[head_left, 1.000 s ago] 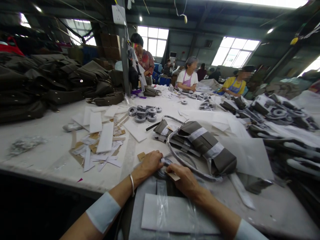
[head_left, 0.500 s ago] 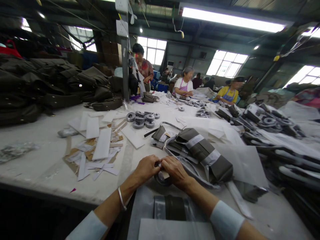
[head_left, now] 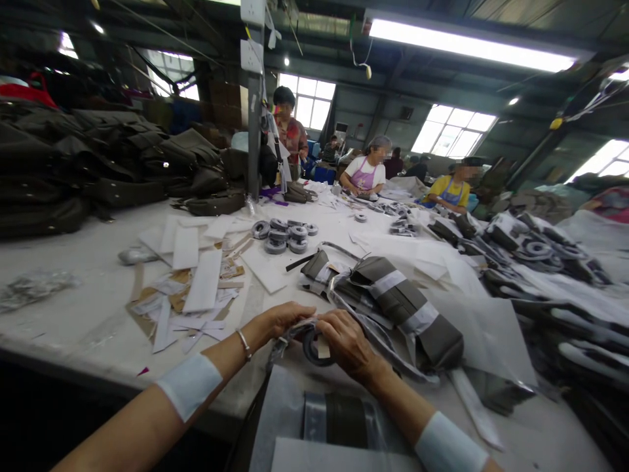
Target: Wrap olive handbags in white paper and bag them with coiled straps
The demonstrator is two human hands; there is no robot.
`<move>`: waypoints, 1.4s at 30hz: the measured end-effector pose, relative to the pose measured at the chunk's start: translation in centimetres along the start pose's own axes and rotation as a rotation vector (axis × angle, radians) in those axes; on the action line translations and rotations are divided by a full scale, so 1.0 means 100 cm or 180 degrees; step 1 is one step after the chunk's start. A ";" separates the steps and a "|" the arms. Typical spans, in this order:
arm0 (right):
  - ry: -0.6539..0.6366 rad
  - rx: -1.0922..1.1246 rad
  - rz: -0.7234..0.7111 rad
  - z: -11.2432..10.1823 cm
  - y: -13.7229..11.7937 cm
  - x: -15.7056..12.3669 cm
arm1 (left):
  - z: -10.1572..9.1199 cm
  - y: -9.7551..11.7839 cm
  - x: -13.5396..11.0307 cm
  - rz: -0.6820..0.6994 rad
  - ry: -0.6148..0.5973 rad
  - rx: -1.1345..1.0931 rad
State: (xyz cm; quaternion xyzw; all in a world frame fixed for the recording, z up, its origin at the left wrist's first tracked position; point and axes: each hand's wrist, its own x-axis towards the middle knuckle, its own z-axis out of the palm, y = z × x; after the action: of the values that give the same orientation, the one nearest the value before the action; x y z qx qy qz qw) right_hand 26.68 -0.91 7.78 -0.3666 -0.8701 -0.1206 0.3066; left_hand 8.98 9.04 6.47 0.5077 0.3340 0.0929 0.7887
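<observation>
- The thing in hand is a small grey ring-shaped coil in clear wrapping (head_left: 309,350), at the near middle of the white work surface (head_left: 98,259), just beyond a dark olive flat panel with clear plastic over it (head_left: 344,416).
- The right hand (head_left: 346,341) has its fingers curled closed on the coil's far right side; a small tan card tag (head_left: 323,347) shows just beside them, over the ring.
- The left hand (head_left: 289,318) reaches in from the left, fingers stretched out over crumpled clear plastic wrapping (head_left: 279,351) at the coil's left side; how firmly its grip closes I cannot tell, as the fingertips are partly hidden.
- The step in hand looks like arranging the coil, its wrapping and the tag together.
- The next move, I judge, calls for a steady right grip while the left gets a sure hold of the loose film, keeping the tag uncreased.
- To the right lies an olive-grey bag with white bands (head_left: 405,305); farther off, left of it, sits a cluster of similar grey coils (head_left: 276,244).
- White flat strips (head_left: 204,282) lie scattered on the left.
</observation>
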 end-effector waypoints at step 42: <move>-0.0347 0.2287 0.3483 -0.010 0.014 0.015 | 0.050 0.002 -0.026 0.2019 0.1562 0.2828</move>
State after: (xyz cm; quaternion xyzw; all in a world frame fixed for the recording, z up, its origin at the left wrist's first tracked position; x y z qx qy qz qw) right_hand 27.32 0.50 9.42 -0.6366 -0.5584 0.3696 0.3826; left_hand 10.15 4.17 9.04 0.8275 0.3454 0.2899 0.3345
